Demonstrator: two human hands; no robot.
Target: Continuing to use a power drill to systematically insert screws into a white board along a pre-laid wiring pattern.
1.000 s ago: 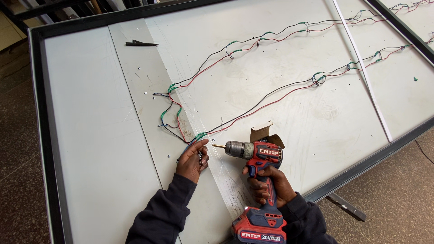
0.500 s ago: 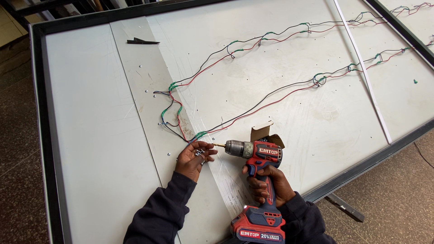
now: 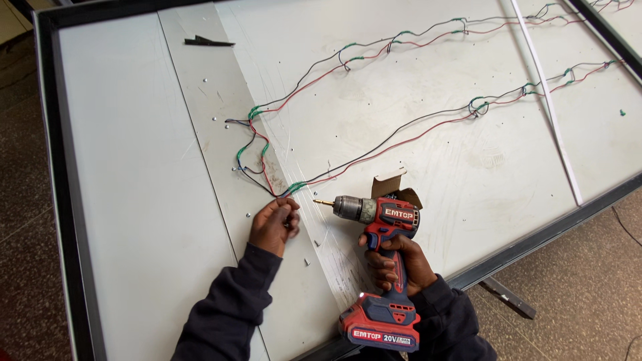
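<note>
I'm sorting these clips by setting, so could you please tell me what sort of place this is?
Probably a sign-making or electrical assembly workshop. A large framed white panel carries runs of red, black and green wiring, the right hand grips a red cordless drill, and the left hand rests on the panel near the wires.

The left hand (image 3: 273, 226) now rests curled on the grey metal strip (image 3: 221, 160) just below the wire ends (image 3: 267, 180), slightly lower than before, while the drill (image 3: 374, 220) tilts a little, its bit (image 3: 324, 202) edging nearer the fingers
</note>
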